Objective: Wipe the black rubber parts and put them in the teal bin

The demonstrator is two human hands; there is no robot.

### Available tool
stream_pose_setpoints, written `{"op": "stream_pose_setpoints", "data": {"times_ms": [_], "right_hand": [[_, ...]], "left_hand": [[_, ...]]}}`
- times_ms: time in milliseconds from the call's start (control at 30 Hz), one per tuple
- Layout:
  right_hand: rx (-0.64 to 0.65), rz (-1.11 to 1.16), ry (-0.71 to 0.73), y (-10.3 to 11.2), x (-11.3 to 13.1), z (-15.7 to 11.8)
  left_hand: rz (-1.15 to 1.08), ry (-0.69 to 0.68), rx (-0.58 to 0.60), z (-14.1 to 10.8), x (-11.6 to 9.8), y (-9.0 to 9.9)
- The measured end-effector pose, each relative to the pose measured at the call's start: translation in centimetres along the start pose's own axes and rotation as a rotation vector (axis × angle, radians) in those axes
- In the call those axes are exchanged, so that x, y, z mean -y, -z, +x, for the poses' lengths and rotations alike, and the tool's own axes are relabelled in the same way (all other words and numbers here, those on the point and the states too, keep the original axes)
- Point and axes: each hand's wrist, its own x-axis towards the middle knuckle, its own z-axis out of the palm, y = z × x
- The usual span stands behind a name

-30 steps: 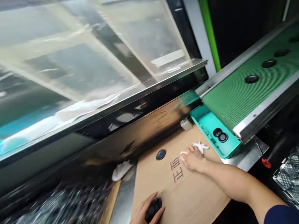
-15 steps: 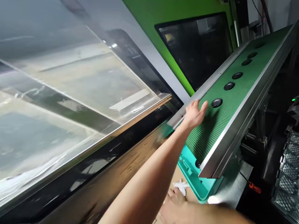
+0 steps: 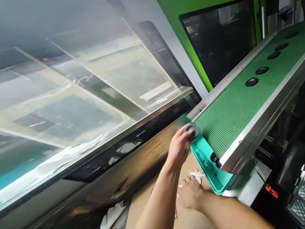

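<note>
Fingers of the left hand (image 3: 179, 147) curl closed around a round black disc (image 3: 192, 129), a smooth, shallow plastic cap blurred by motion, held just off the lower lip of the sloping conveyor. At five o'clock from that grip, the right hand (image 3: 190, 193) rests palm down on flat brown cardboard (image 3: 190, 219); its fingers lie loosely spread, gripping nothing, the tips just beside a crumpled white rag (image 3: 196, 174).

Outward at three o'clock from the held disc sits a turquoise plastic tray (image 3: 211, 173), rectangular with a raised rim, tucked under the belt's end; two dark round caps (image 3: 215, 159) lie in it, half hidden by the metal edge. Above the tray climbs the green conveyor belt (image 3: 233, 111), a finely ribbed, matte mesh surface framed by brushed aluminium rails (image 3: 259, 127). Four more black discs (image 3: 251, 82) ride it in a line toward one o'clock, each a glossy ring with a sunken middle.

At nine to eleven o'clock spreads a large clear acrylic cover (image 3: 95, 86), glossy and streaked with reflections, over a dark, shiny housing. Behind, at twelve o'clock, a bright green machine body (image 3: 181, 12) frames a dark window. A small red-handled tool (image 3: 271, 190) lies at four o'clock on a steel plate. Another white cloth (image 3: 111, 216) sits bunched at seven o'clock.
</note>
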Motion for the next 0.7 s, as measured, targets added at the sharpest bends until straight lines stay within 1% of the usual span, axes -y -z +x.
{"op": "stream_pose_setpoints", "data": {"times_ms": [67,100,133,167,200,233,267,333,367,400,467,567,633,700], "right_hand": [[0.035,-0.026,-0.023,0.9,-0.1,0.0],[0.038,-0.013,-0.052,1.4,-0.1,0.0],[0.021,0.02,-0.091,2.0,-0.2,0.1],[-0.019,0.07,-0.139,2.5,-0.1,0.1],[-0.078,0.132,-0.178,3.1,-0.1,0.1],[-0.144,0.188,-0.207,3.6,0.1,0.1],[-0.209,0.231,-0.22,4.1,0.2,0.1],[-0.297,0.284,-0.182,4.6,0.7,0.0],[-0.307,0.295,-0.138,4.6,1.0,-0.2],[-0.291,0.293,-0.086,4.5,1.4,-0.3],[-0.219,0.242,0.007,4.0,2.1,-0.9],[-0.105,0.079,0.085,3.1,3.2,-1.9],[-0.06,-0.027,0.123,2.8,3.6,-2.2],[-0.029,-0.102,0.147,2.7,3.7,-1.8]], "left_hand": [[-0.134,0.115,-0.259,-3.7,2.2,8.1],[-0.177,0.167,-0.38,-5.7,3.6,11.7],[-0.21,0.205,-0.475,-7.7,5.2,14.7],[-0.235,0.24,-0.557,-9.5,6.8,17.1],[-0.253,0.27,-0.62,-11.2,8.4,18.8],[-0.264,0.297,-0.667,-12.7,9.9,19.7],[-0.279,0.319,-0.687,-13.8,11.2,20.1],[-0.354,0.31,-0.635,-14.9,13.1,19.7],[-0.413,0.297,-0.584,-15.0,13.6,19.4],[-0.483,0.292,-0.534,-14.8,13.9,19.2],[-0.643,0.32,-0.445,-14.5,13.8,19.2],[-0.859,0.35,-0.336,-14.4,13.5,20.4],[-0.932,0.346,-0.294,-14.7,13.5,21.0],[-0.947,0.35,-0.303,-14.7,13.8,21.0]]}}
